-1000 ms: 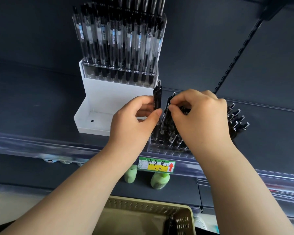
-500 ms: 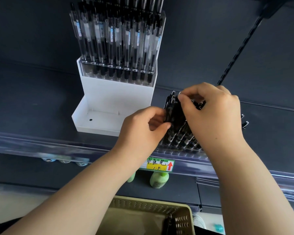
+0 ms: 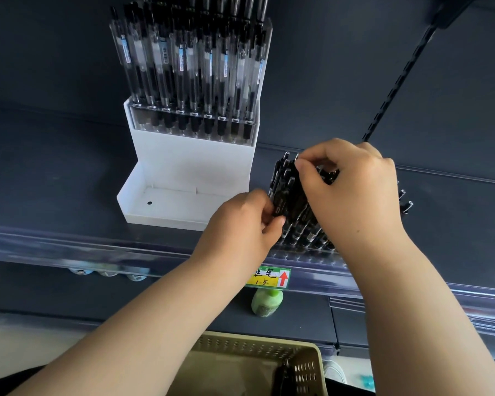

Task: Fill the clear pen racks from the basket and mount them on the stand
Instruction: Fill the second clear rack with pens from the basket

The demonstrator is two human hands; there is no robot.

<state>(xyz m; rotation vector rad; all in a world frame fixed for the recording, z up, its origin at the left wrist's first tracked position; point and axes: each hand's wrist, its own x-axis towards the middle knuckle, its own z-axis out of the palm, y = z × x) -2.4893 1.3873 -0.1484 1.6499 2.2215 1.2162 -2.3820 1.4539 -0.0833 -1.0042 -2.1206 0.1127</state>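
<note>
The rack (image 3: 303, 254), clear and partly filled, is set on the front edge of the shelf (image 3: 55, 195), just to the right of the stand (image 3: 183, 172) and not mounted on it. Black pens (image 3: 290, 195) are stood in it, leaning back and to the left, clips upward. The bunch is held from both sides. A pen at its left edge is pinched by the left hand (image 3: 240, 227), with thumb and curled fingers closed on the barrel. The pen tops are gripped by the right hand (image 3: 352, 192), with fingertips and thumb drawn together over the clips. Much of the bunch is hidden behind this hand, and a few more clips are seen past its far side.

The stand is white and stepped. A full rack (image 3: 195, 121) of clear-barrelled pens is carried on its upper step.

A yellow and green tag (image 3: 269, 277) is fixed to the shelf front below the rack, and a green bottle (image 3: 266, 304) is seen under it. The basket (image 3: 257, 347) is at the bottom edge, and a dark object (image 3: 283, 374), seemingly a pen, is lying by its right wall.
</note>
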